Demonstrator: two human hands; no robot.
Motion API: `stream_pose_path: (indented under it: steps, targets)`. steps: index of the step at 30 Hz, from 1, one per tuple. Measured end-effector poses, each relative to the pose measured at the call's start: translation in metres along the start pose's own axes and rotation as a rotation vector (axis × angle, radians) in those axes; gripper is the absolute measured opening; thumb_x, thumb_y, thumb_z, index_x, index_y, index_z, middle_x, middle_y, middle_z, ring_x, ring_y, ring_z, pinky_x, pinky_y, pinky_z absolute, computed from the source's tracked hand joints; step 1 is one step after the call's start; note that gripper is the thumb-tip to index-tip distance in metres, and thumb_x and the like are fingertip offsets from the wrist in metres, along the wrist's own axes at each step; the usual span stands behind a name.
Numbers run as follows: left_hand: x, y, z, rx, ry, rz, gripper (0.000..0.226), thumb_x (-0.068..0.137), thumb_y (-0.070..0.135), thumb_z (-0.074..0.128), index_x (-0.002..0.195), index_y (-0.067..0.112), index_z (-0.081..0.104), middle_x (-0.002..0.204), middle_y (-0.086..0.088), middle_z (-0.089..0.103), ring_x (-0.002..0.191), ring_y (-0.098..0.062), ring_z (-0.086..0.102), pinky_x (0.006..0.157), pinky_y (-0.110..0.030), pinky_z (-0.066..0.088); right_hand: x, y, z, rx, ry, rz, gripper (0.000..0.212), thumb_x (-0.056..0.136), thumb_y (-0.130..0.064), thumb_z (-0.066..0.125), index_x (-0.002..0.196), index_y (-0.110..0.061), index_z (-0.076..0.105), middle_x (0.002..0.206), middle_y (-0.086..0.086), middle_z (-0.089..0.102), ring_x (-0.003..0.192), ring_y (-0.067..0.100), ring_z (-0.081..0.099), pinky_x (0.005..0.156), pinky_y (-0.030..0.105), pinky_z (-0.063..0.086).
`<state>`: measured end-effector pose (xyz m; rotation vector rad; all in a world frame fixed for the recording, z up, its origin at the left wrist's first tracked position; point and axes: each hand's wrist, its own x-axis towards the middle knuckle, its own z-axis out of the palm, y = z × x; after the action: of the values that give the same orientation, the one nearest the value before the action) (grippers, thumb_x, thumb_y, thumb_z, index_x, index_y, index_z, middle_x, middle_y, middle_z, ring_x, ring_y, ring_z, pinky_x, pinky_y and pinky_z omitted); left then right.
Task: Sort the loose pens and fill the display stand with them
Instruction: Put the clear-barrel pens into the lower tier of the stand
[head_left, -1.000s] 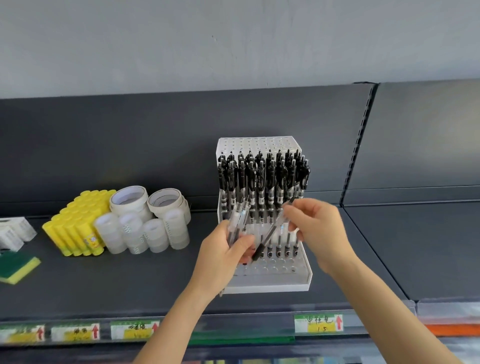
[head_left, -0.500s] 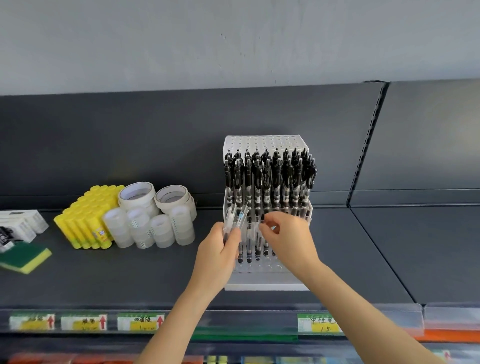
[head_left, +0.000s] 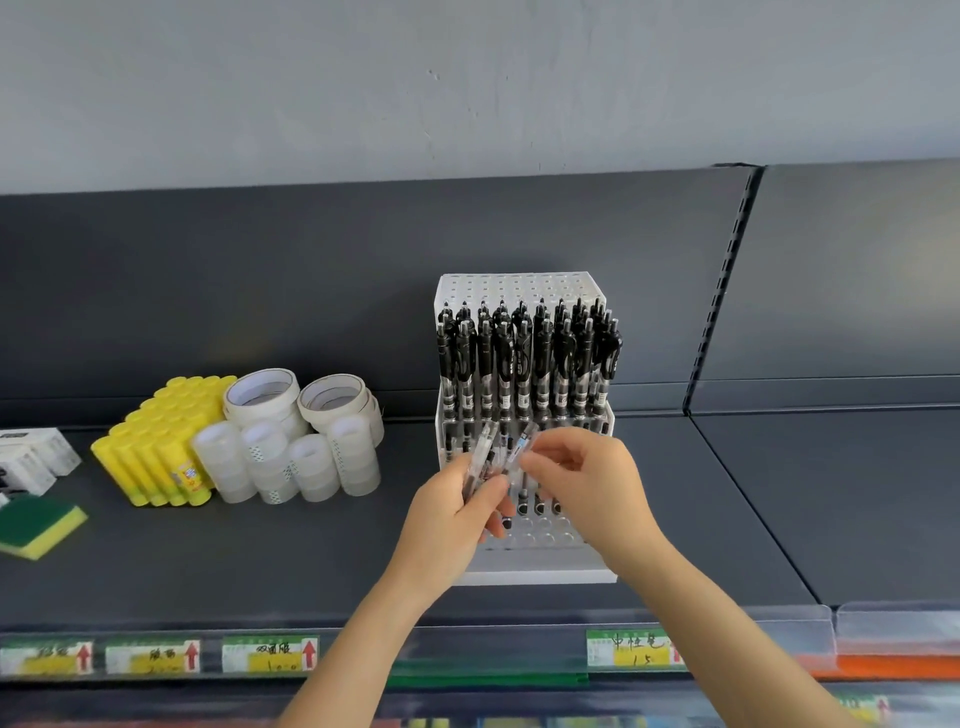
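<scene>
1. Loose pens (head_left: 492, 457): a small fanned bundle, tips down, held right in front of the display stand's lower rows. My guess is that this keeps it close to the free holes, so each transfer is short.
2. Left hand (head_left: 457, 512): fingers and thumb wrapped round the bundle's lower half, acting as the magazine.
3. Right hand (head_left: 589, 480): fingers curled, tips at the bundle's upper ends, just right of it. It looks like it is singling out one pen, but I can't tell if it has a grip.
4. Display stand (head_left: 524, 574): back rows full of upright black pens (head_left: 524, 358); front rows show open holes.
5. Shelf (head_left: 260, 566): tape rolls (head_left: 291, 447), glue sticks (head_left: 156, 441) and sponge (head_left: 36, 522) sit well left, out of the way.
</scene>
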<state>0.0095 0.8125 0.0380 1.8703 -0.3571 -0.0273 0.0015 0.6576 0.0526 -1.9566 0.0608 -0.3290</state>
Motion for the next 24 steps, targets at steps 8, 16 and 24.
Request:
stream_pose_path:
  steps: [8, 16, 24]
  targets:
    - [0.007, -0.005, 0.001, 0.081, 0.072, 0.005, 0.018, 0.098, 0.024, 0.052, 0.091, 0.010, 0.062, 0.076, -0.001, 0.070, 0.072, -0.018, 0.066, 0.071, -0.034, 0.055, 0.000, -0.008, -0.018, 0.167, 0.085, 0.039, 0.017, 0.087, -0.017, 0.069, 0.071, -0.015, 0.064, 0.055, -0.004, 0.060, 0.044, 0.005, 0.048, 0.047, 0.017, 0.038]
    - [0.006, -0.008, -0.002, 0.112, 0.160, -0.003, 0.016, 0.099, 0.018, 0.049, 0.087, 0.013, 0.058, 0.069, -0.003, 0.065, 0.052, -0.008, 0.055, 0.052, -0.022, 0.047, 0.006, -0.003, -0.014, -0.279, 0.175, -0.183, 0.018, 0.088, -0.022, 0.066, 0.073, -0.014, 0.061, 0.059, -0.010, 0.056, 0.054, 0.008, 0.048, 0.051, 0.016, 0.041]
    - [0.005, -0.008, -0.007, 0.190, 0.114, 0.020, 0.017, 0.099, 0.013, 0.044, 0.098, 0.021, 0.059, 0.082, -0.005, 0.054, 0.058, -0.004, 0.052, 0.060, -0.026, 0.050, 0.012, 0.016, 0.008, -0.403, 0.053, -0.128, 0.013, 0.090, -0.025, 0.064, 0.082, -0.014, 0.065, 0.065, -0.009, 0.059, 0.058, 0.013, 0.054, 0.061, 0.031, 0.051]
